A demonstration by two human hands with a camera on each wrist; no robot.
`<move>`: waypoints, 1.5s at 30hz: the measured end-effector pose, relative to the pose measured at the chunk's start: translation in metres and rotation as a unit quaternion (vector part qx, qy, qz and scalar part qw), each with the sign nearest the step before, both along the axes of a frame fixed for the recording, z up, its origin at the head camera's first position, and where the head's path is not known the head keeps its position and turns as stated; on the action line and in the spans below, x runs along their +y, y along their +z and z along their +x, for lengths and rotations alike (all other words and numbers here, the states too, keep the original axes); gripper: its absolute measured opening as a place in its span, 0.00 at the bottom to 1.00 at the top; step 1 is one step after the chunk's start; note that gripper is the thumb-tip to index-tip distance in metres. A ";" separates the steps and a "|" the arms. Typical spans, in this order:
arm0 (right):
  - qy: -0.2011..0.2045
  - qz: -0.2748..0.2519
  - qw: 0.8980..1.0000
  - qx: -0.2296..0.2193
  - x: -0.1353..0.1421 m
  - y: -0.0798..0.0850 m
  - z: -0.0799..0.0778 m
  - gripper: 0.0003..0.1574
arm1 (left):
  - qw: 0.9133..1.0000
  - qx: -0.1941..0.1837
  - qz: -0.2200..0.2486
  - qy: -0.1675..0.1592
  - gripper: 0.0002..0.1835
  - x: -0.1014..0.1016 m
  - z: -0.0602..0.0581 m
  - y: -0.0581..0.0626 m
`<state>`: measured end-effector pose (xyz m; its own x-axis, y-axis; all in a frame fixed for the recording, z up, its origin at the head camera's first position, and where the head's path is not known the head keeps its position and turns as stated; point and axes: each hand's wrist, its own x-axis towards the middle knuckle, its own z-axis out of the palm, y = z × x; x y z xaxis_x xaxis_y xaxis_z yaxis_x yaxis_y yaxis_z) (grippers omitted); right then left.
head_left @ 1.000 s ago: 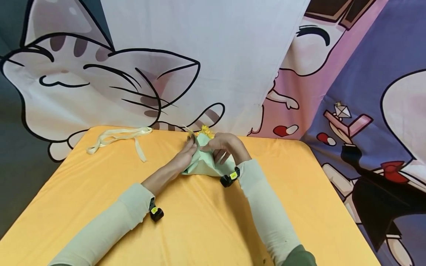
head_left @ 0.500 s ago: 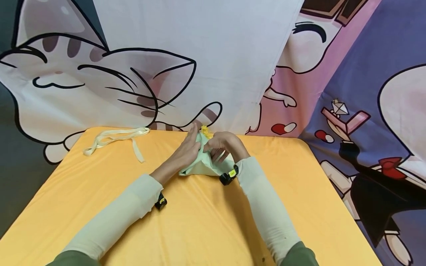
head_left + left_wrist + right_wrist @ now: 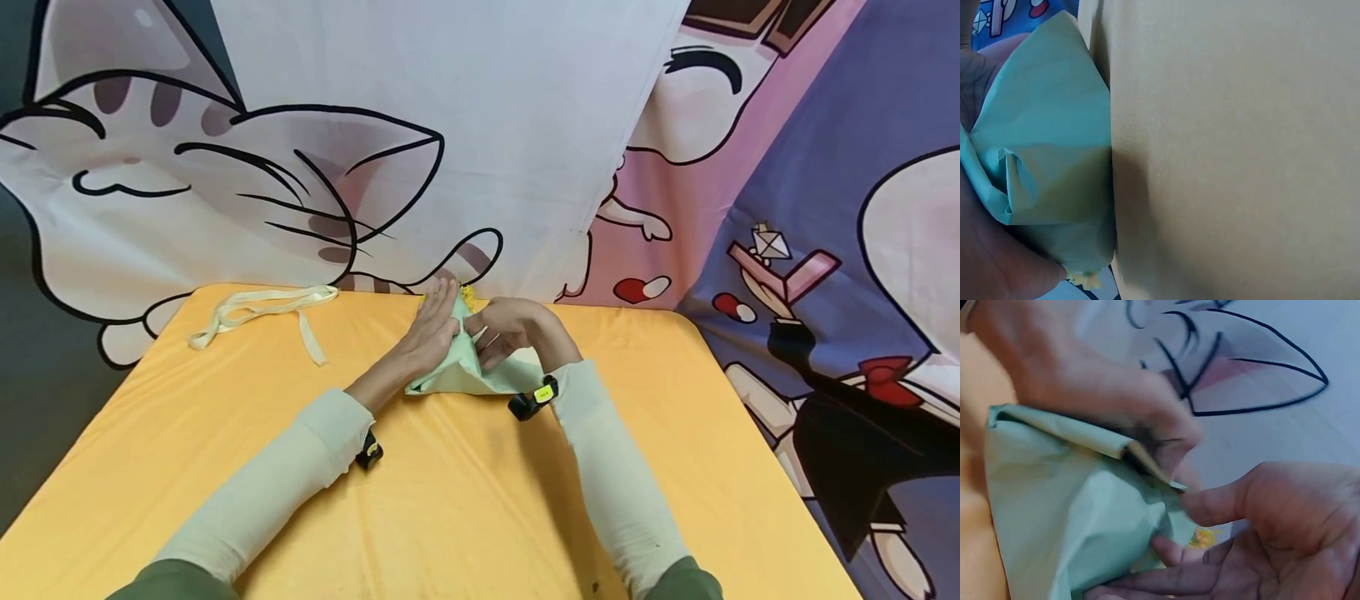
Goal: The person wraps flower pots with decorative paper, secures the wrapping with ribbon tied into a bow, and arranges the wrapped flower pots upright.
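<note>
A pale green sheet of wrapping paper (image 3: 450, 375) stands folded into a cone on the table, with a yellow flower (image 3: 467, 295) showing at its top. My left hand (image 3: 433, 330) lies along the paper's left side, fingers straight and thumb at the fold. On the other side my right hand (image 3: 513, 330) pinches the paper; in the right wrist view its thumb rests at the rolled edge and its fingers (image 3: 1179, 578) reach behind the sheet. Folds show in the paper in the left wrist view. Most of the flower is hidden inside the paper.
A cream ribbon (image 3: 258, 302) lies loosely looped at the table's back left. Yellow cloth covers the table (image 3: 420, 517). Behind its far edge hangs a printed cat curtain (image 3: 525, 125), and another printed cloth (image 3: 825, 192) hangs at the right.
My left hand has moved slightly up and right along the paper, its fingers now pointing upward and covering more of the flower. The right hand stays at the paper, its wrist slightly farther right.
</note>
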<state>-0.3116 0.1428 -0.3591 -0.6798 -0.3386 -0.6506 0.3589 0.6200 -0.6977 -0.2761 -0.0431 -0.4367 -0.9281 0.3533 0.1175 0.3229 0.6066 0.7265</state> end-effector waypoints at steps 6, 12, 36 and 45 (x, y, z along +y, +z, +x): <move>-0.007 -0.002 1.000 0.010 0.000 -0.004 0.002 0.45 | 0.998 -0.010 -0.068 0.001 0.47 0.002 -0.002 0.001; -0.013 0.037 0.997 0.063 -0.006 -0.014 0.004 0.42 | 0.997 -0.011 -0.079 0.010 0.51 0.003 0.003 0.003; -0.007 0.087 0.983 0.160 -0.016 -0.025 0.006 0.40 | 0.922 -0.310 0.175 0.149 0.45 -0.027 0.013 0.013; -0.003 0.263 0.936 0.235 0.054 -0.046 -0.001 0.52 | 0.920 -0.322 0.153 0.161 0.58 -0.020 0.011 0.013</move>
<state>-0.3122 0.1971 -0.4046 -0.9333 -0.0509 -0.3554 0.0941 0.9206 -0.3790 -0.2648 -0.0626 -0.4238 -0.8905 0.0891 -0.4462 -0.3961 0.3308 0.8566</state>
